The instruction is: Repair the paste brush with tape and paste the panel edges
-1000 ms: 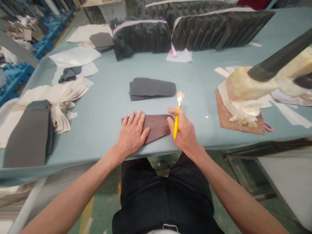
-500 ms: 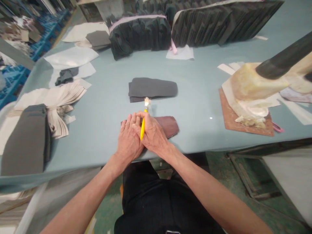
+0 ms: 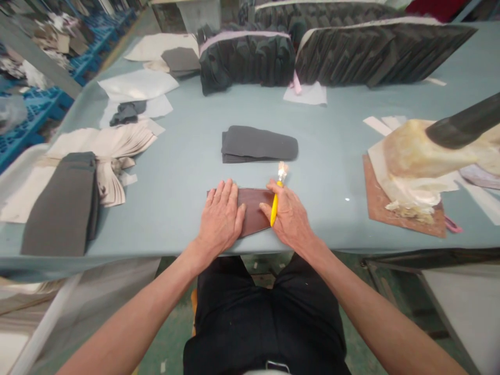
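A brown leather piece (image 3: pixel 253 207) lies flat near the front edge of the grey-blue table (image 3: pixel 179 172). My left hand (image 3: pixel 221 216) rests on its left part, fingers stretched out flat. My right hand (image 3: pixel 287 216) presses on the right part of the piece and grips a yellow-handled brush (image 3: pixel 275 200), bristles pointing away from me. A small stack of dark grey pieces (image 3: pixel 258 145) lies just beyond the brush tip.
Beige and grey piece stacks (image 3: pixel 78 172) sit at the left. A glue-crusted pot with a dark handle (image 3: pixel 422 153) stands on brown board at the right. Black bundled pieces (image 3: pixel 250 60) line the far side. White sheets (image 3: pixel 136 83) lie far left.
Half a second ago my right hand lay against my left at the piece's left part; it has swept right along the leather with the brush. My left hand stayed flat.
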`<state>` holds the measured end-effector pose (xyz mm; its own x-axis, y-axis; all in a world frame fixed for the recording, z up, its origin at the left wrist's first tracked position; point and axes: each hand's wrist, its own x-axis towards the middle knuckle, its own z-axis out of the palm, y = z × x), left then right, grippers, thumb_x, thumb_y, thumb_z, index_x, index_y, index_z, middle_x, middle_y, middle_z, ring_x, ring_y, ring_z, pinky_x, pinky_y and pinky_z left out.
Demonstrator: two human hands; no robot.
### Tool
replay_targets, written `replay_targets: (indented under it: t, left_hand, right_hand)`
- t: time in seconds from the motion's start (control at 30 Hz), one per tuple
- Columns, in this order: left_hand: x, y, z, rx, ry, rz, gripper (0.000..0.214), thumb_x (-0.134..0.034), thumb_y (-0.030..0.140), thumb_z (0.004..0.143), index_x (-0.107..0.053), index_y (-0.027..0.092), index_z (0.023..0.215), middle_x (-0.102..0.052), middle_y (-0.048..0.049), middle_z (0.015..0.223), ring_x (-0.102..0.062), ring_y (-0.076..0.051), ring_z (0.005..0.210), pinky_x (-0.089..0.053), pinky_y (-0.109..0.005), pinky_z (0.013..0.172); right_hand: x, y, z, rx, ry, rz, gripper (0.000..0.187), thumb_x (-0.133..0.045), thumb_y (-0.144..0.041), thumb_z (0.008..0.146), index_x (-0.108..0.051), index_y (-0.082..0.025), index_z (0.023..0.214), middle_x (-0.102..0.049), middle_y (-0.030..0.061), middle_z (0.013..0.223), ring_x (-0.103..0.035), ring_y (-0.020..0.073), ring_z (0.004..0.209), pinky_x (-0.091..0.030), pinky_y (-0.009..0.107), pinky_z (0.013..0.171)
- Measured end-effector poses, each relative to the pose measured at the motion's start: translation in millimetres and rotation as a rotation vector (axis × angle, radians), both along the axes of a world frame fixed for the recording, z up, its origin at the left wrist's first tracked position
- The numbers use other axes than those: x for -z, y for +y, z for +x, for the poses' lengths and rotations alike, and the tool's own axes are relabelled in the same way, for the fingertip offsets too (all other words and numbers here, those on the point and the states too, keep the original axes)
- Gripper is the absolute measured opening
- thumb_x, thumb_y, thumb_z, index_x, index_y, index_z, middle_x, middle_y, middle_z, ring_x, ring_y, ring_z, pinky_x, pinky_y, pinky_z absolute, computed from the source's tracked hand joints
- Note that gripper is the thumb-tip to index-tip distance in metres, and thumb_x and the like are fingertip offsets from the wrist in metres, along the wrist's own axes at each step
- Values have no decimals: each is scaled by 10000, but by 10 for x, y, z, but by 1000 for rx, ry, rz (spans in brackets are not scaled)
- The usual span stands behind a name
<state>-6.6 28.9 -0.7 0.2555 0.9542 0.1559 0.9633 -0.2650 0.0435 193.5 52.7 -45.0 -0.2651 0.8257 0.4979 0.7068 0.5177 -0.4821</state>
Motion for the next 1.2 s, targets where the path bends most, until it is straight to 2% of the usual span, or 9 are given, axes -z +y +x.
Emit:
replay_targets:
  t: [0.17, 0.4, 0.63, 0.77, 1.07, 1.2]
  left_hand:
    - [3, -7, 16, 47, 59, -5, 637, -327, 389, 1098, -413, 4, 1598, -385, -227, 1695, -338, -421, 1585, -304, -601, 1280]
    - [-26, 56, 7, 190, 84, -42, 628, -333, 395, 1101, -390, 45, 1620, -359, -191, 1718, -295, -381, 1610, -237, -547, 1318]
    - [-50, 102, 190, 262, 82, -83, 642, -327, 406, 1103, -358, 42, 1631, -326, -193, 1732, -271, -384, 1618, -240, -557, 1315]
    - [-43, 90, 328, 323, 60, -68, 689, -356, 473, 1097, -362, 30, 1624, -326, -188, 1734, -280, -380, 1614, -242, -541, 1318]
    - [-57, 51, 385, 253, -72, -48, 640, -430, 508, 1068, -447, 155, 1601, -409, -125, 1708, -334, -421, 1574, -279, -677, 1256]
    - [-62, 31, 309, 217, -88, -56, 746, -475, 607, 1031, -446, 125, 1599, -413, -137, 1703, -330, -425, 1574, -277, -663, 1264]
  right_hand:
    - [52, 31, 85, -31, 10, 19, 404, -592, -282, 1017, -512, -156, 1392, -607, 234, 1491, -600, 353, 1338, -481, 577, 1104]
    - [25, 77, 225, -121, -51, -19, 402, -563, -266, 1029, -490, -179, 1414, -607, 208, 1505, -581, 344, 1383, -420, 590, 1152]
    - [10, -22, 193, 27, -58, -17, 367, -520, -259, 1044, -489, -192, 1403, -591, 203, 1527, -525, 357, 1428, -378, 598, 1163]
    - [13, -37, 176, 54, -53, 10, 341, -491, -285, 1057, -504, -193, 1385, -632, 203, 1464, -559, 355, 1369, -410, 578, 1132]
    - [-9, -28, 213, 41, -70, -13, 362, -453, -394, 1070, -509, -219, 1382, -639, 198, 1445, -611, 374, 1282, -446, 619, 1083]
    - [-19, -46, 211, 47, -96, -21, 381, -452, -383, 1070, -501, -210, 1406, -634, 206, 1452, -592, 385, 1312, -431, 640, 1100]
